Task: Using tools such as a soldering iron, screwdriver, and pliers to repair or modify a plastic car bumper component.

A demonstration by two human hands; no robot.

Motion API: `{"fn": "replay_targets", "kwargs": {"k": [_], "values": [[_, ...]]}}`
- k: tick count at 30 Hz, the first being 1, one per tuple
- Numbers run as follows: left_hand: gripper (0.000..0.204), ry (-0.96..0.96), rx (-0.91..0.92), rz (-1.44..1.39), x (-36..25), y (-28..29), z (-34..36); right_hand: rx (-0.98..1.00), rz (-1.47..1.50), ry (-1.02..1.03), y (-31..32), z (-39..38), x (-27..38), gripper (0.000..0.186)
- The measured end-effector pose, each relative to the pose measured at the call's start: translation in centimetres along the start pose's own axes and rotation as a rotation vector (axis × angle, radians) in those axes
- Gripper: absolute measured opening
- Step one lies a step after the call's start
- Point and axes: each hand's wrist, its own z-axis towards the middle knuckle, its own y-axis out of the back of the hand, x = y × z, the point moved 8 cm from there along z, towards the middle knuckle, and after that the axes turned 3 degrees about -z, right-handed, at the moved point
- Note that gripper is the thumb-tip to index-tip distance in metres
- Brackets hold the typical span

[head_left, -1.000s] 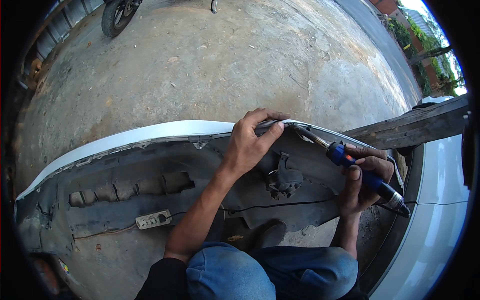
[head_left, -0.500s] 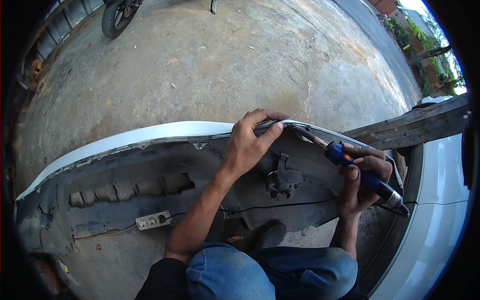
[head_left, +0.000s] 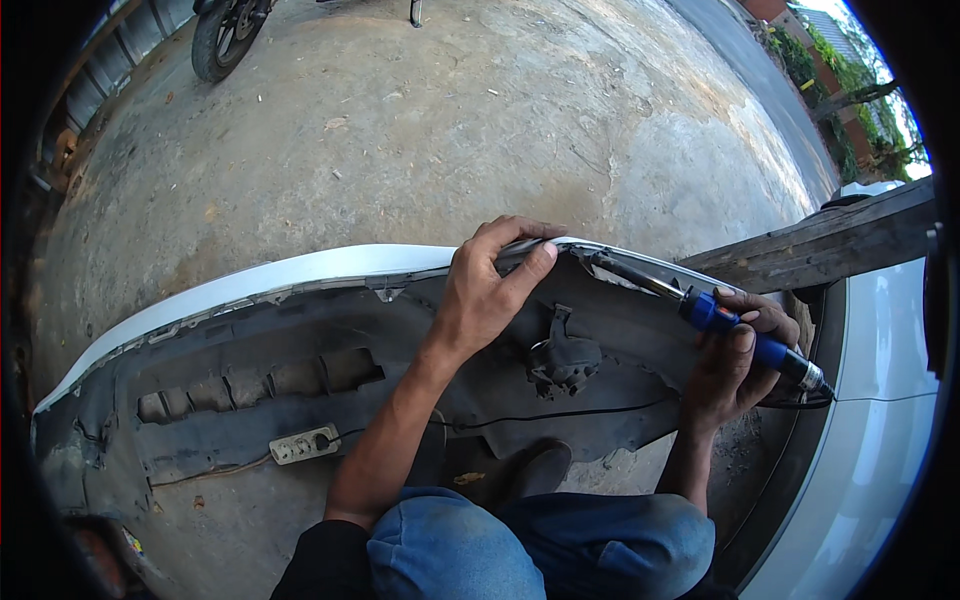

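My left hand [head_left: 482, 295] is closed over the upper edge of a white car bumper [head_left: 310, 268], its thumb on the dark inner side and its fingers along the rim. The bumper's black inner side faces me. My right hand [head_left: 735, 370] grips a blue soldering iron [head_left: 708, 310] with a cord at its back end. Its metal shaft slants up and left along the bumper's inner edge, close to a pale, rough strip. The very tip is hard to make out against the dark plastic, just right of my left thumb.
A white power strip [head_left: 304, 446] lies nearer me, with a black cord [head_left: 560, 413] running right. A round dark part [head_left: 564, 362] sits inside the bumper. At right are a wooden beam [head_left: 830, 240] and a white car panel [head_left: 885, 350]. A motorcycle wheel [head_left: 225, 45] stands far left.
My right hand has drawn the soldering iron a little right and back, away from my left hand. My left hand keeps its hold on the bumper edge.
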Motion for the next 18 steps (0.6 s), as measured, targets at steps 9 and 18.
{"fn": "replay_targets", "kwargs": {"k": [9,18], "values": [[0.039,0.005,-0.009,0.035,-0.1,0.0,-0.1,0.041,0.016,0.002,-1.0,-0.2,0.1,0.025],[0.042,0.024,-0.016,0.013,-0.2,-0.1,0.1,0.019,-0.008,-0.024,-1.0,0.2,-0.1,0.025]]}}
